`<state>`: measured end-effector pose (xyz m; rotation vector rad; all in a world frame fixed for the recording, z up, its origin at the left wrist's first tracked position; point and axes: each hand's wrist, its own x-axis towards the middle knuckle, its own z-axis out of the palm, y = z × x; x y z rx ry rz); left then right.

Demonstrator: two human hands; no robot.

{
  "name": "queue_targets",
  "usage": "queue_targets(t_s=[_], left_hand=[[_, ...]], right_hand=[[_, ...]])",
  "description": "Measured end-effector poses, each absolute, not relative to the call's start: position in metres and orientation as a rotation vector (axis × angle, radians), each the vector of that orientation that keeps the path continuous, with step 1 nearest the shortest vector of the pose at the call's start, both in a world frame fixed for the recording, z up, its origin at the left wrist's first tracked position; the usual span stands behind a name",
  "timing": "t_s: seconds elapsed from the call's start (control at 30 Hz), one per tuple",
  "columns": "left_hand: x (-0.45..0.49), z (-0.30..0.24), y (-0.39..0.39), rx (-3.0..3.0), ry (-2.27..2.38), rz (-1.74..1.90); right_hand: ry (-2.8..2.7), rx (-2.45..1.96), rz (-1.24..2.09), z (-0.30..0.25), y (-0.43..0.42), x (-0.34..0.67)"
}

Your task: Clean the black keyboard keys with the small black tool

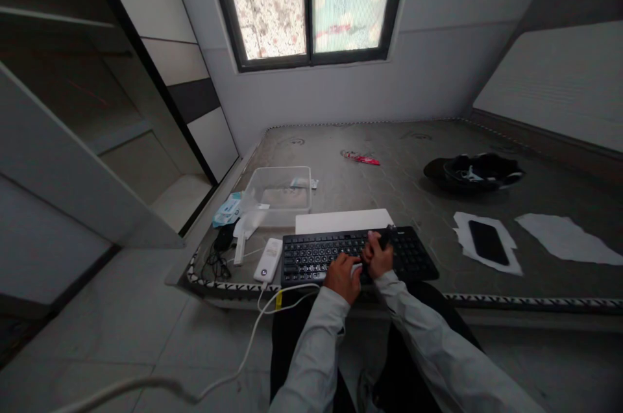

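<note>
A black keyboard (318, 250) lies along the front edge of the mattress, and both hands are over its middle and right part. My right hand (378, 257) is closed round a short dark stick-like tool (385, 239); its kind is too small to tell. Beside it, my left hand (343, 275) rests at the keyboard's front edge with fingers bent together. Something small and pale shows by its thumb, and I cannot make out what it is. Behind the keyboard lies a flat white box or board (343, 221).
Left of the keyboard are a white power strip (268, 260) with its cable, a clear plastic bin (277, 212), a blue packet (228, 210) and black cords (214, 263). To the right lie a phone (488, 243) on paper and a black cap (474, 173). A red item (363, 158) lies farther back.
</note>
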<state>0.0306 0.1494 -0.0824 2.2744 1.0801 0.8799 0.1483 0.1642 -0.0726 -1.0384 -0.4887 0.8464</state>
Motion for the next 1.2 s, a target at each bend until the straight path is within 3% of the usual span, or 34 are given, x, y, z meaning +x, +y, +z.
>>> queue_targets(t_s=[0.17,0.4,0.97,1.1,1.2], left_hand=[[0.032,-0.089,0.152,2.258,1.100,0.880],[0.032,-0.088,0.152,2.254,1.127,0.881],[0.033,-0.088,0.153,2.270,1.138,0.839],[0.033,-0.087,0.152,2.243,1.149,0.834],[0.032,-0.085,0.152,2.224,1.148,0.821]], right_hand=[[-0.431,-1.110,0.867,-0.069,0.178,0.155],[-0.619,-1.443,0.656,-0.067,0.179,0.148],[-0.518,-1.591,0.427,-0.072,0.187,0.143],[-0.480,-1.545,0.273,-0.074,0.186,0.139],[-0.442,-1.427,0.351,-0.073,0.181,0.135]])
